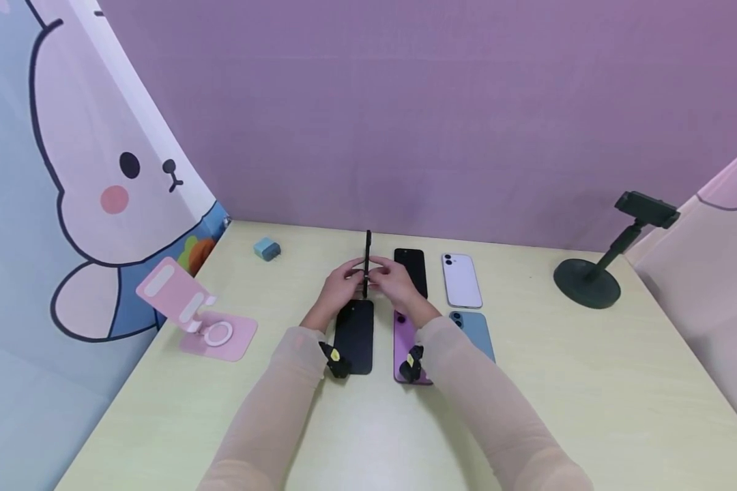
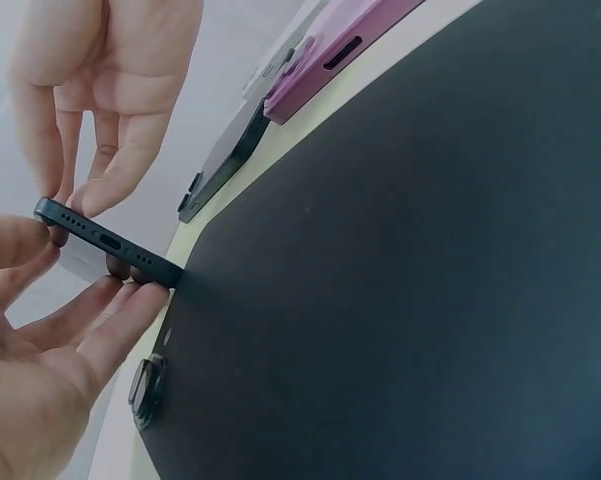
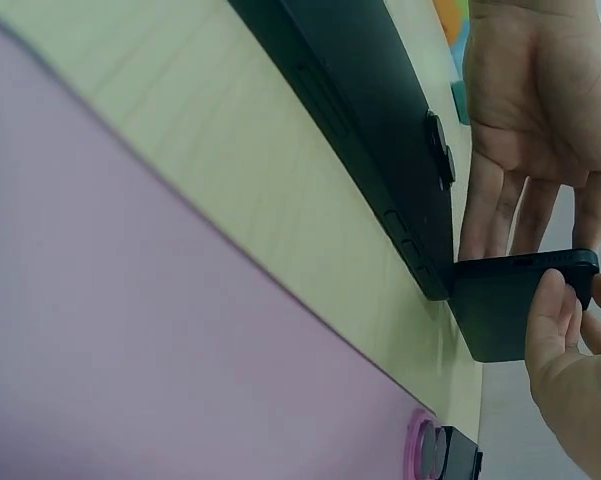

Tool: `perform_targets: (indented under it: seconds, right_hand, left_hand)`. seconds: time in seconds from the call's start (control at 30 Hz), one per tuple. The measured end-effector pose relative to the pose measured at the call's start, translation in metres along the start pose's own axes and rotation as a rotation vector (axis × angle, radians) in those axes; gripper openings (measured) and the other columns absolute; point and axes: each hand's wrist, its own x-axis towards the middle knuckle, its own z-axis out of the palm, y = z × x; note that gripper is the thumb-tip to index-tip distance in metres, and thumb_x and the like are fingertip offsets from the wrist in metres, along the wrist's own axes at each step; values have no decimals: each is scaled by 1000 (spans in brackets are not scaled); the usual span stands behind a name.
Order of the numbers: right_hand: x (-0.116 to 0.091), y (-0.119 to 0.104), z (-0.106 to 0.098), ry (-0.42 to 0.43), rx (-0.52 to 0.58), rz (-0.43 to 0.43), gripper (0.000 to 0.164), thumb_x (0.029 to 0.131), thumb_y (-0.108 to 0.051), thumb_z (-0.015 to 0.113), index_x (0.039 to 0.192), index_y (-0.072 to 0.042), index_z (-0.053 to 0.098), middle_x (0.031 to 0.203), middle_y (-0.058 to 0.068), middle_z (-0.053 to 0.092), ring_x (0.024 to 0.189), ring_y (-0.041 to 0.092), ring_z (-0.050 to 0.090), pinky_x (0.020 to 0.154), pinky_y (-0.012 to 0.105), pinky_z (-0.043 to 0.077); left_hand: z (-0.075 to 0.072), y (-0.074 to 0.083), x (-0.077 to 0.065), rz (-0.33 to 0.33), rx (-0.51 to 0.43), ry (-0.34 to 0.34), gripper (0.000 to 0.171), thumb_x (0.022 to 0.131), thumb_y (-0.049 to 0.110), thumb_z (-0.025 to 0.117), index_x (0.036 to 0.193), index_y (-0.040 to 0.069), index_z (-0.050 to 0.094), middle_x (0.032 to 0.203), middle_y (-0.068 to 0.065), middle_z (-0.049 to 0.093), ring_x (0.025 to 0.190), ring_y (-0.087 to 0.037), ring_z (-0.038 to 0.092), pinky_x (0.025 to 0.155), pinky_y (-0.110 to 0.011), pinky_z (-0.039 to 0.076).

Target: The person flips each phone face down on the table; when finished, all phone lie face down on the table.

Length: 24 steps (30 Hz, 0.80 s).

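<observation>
A dark smartphone [image 1: 367, 262] stands on its long edge between both hands, its charging-port end toward the person. From one side my left hand [image 1: 339, 286] grips it with fingertips and thumb; my right hand [image 1: 395, 281] pinches it from the other. The left wrist view shows the phone's bottom end [image 2: 110, 241] with the left thumb near its upper corner. Its flat face [image 3: 500, 312] shows in the right wrist view, right fingertips against it. Just below the hands a black phone [image 1: 354, 337] lies flat. A purple phone [image 1: 403, 341] lies partly under the right wrist.
Right of the hands lie another black phone [image 1: 411, 267], a lavender phone [image 1: 463, 281] and a blue phone [image 1: 475, 333]. A pink folding stand [image 1: 246, 334] is at left, a small blue block [image 1: 267, 249] behind it. A black phone stand [image 1: 586, 283] stands far right.
</observation>
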Motion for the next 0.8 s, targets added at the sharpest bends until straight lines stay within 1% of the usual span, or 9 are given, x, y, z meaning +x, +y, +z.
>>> perform_targets:
  seconds: [0.13,0.27,0.33,0.4,0.5,0.63,0.7,0.8]
  right_hand:
    - [1,1,0,-2,-16,4,45,97,5,49,142,1,47,109,21,58,99,31,60,93,44,49]
    - [1,3,0,-4,-50,15,44,97,3,50,141,0,48,113,22,59,100,32,61,91,40,50]
    - [2,5,0,-4,-76,18,44,97,2,51,140,0,49,112,21,59,97,29,62,89,38,51]
    - [3,7,0,-7,-102,19,44,96,1,51,140,0,50,111,21,60,92,25,61,85,35,51]
    - [4,10,0,-10,-166,20,43,96,-1,52,139,0,52,111,20,60,87,20,57,80,33,50]
    - [6,13,0,-11,-229,50,42,95,-3,54,138,-1,53,118,19,58,93,23,57,83,34,49]
    - [7,15,1,-10,-231,70,42,96,-3,55,138,-2,53,121,20,56,96,24,57,85,35,49]
    - [7,17,2,-8,-223,81,41,95,-3,57,137,-1,54,121,20,55,92,22,57,83,33,50]
  left_hand:
    - [-2,1,1,21,29,18,38,102,17,52,140,15,55,130,-15,58,104,-28,63,81,-37,54]
    - [-2,3,3,46,12,34,35,102,16,51,136,10,58,123,-16,61,101,-26,64,82,-36,54]
    - [-3,5,4,54,-6,35,34,102,16,51,135,8,58,120,-17,61,100,-27,64,81,-35,55]
    - [-3,6,4,64,-3,36,35,102,16,52,135,6,57,118,-18,62,101,-28,64,80,-34,55]
    - [-5,10,5,95,43,31,39,99,16,58,136,5,55,119,-19,63,102,-29,64,79,-33,55]
    - [-7,11,7,140,145,41,40,95,13,63,133,2,58,117,-19,64,102,-27,65,77,-32,56]
    - [-8,12,8,156,189,52,38,94,11,64,131,1,60,115,-17,66,100,-26,66,77,-33,55]
    - [-12,12,7,170,238,65,36,93,11,65,128,0,62,111,-16,68,100,-26,66,79,-35,54]
